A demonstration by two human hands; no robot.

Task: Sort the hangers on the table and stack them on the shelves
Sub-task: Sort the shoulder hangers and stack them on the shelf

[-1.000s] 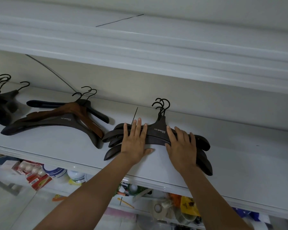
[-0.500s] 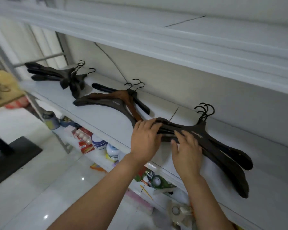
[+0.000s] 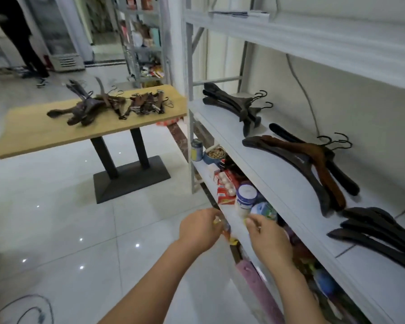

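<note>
By shelf edge (image 3: 205, 175), L hand (image 3: 199, 228), R hand (image 3: 267, 237) blurred, grip unclear, open floor (image 3: 80, 206) left.

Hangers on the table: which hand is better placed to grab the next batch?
Left, probably. The left hand is on the table side, nearer the hangers; the right hand hangs by the shelves. Both look empty.

Just beyond the fingers (image 3: 253, 222), the shelf (image 3: 278, 174) is white. Its hangers (image 3: 372, 232) are mostly black, with one brown hanger (image 3: 323, 169) of a reddish shade. Far left of the fingers, the table (image 3: 45, 134) is pale tan on a black base (image 3: 131, 176). The floor (image 3: 56, 218) is glossy white tile.
</note>
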